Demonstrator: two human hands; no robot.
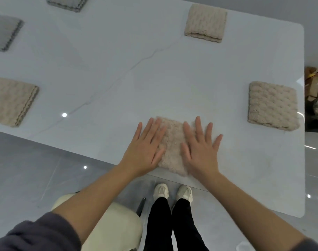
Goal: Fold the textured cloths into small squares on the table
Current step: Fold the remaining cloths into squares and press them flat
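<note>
A dark grey top, soft and bunched in thick folds at the left sleeve (pixel 33 232) (it ends near the elbow), leaves the forearms bare; only a sliver of the right sleeve (pixel 315 245) shows, the same grey. The left hand (pixel 145 147) and right hand (pixel 199 149) are bare too. Lower down: slim black trousers (pixel 160 223) and off-white trainers (pixel 161 191) with chunky, panelled uppers.

Beige textured cloth (pixel 172 142) with both side edges covered by flat left hand (pixel 145 147) and right hand (pixel 199 151), grey folded cloth (pixel 67 2) cropped by top edge, second grey folded cloth (pixel 4 31) and beige folded cloth (pixel 11 101) cropped at left edge, brown clutter (pixel 313 84) at right edge indistinct
</note>
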